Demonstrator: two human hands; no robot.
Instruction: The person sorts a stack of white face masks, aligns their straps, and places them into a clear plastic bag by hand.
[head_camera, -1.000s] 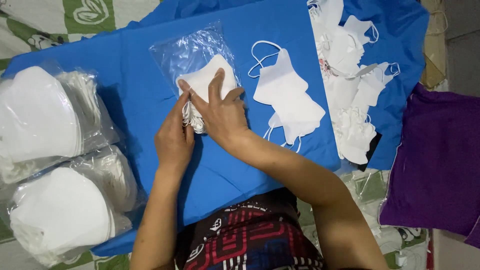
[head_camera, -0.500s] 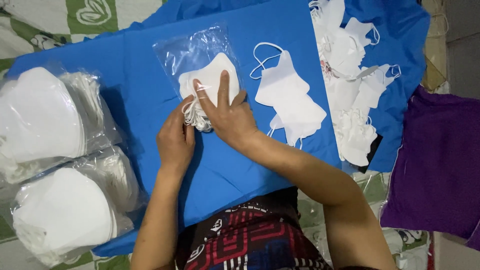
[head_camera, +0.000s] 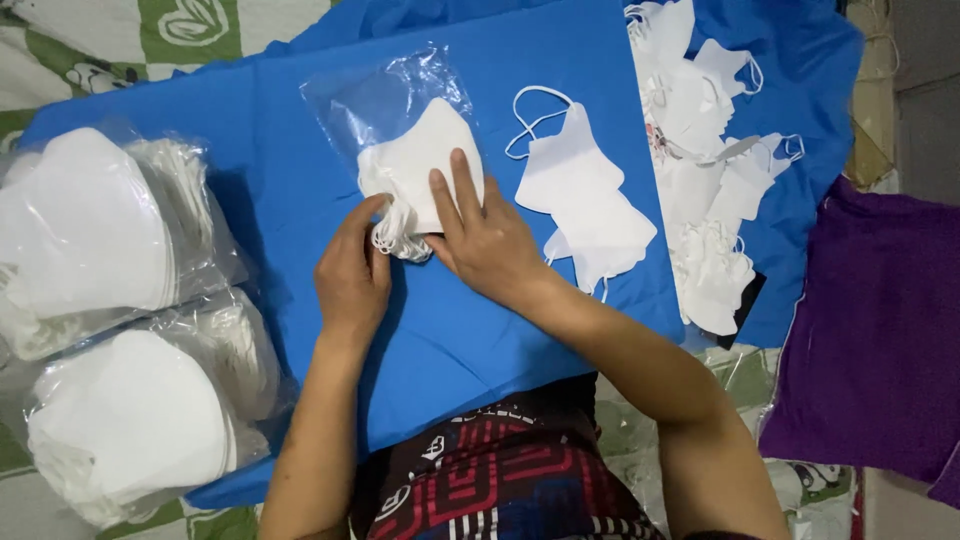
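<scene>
1. While the right hand (head_camera: 487, 243) lies flat, palm down, on the white face mask (head_camera: 432, 160), its fingers are spread and extended, pointing away from the body. It presses rather than grips; nothing is closed inside it.
2. Left hand (head_camera: 352, 275) sits just beside the right, on the near-left corner of the mask. Its fingers are curled, with the tips pinching at the bunched ear loops (head_camera: 400, 240). How firm that pinch is cannot be told from this view.
3. Mask location: centre of the blue cloth (head_camera: 300, 200), its far half already inside the clear plastic bag (head_camera: 375, 100), its near end and loops still outside the bag mouth.
4. Key relation: the mask's long axis runs diagonally, from the hands at the near side up and to the right, away from the body, into the bag. The bag lies directly beyond both hands. The right hand is on top of the mask body; the left is nearer the loose loops.
5. Surroundings: a loose flat mask (head_camera: 585, 205) lies just right of the right hand, apart from it. A heap of unpacked masks (head_camera: 705, 190) is farther right. Two bagged stacks of masks (head_camera: 110, 330) rest at the left edge of the cloth, well apart from the hands. A purple cloth (head_camera: 880, 330) lies far right.
</scene>
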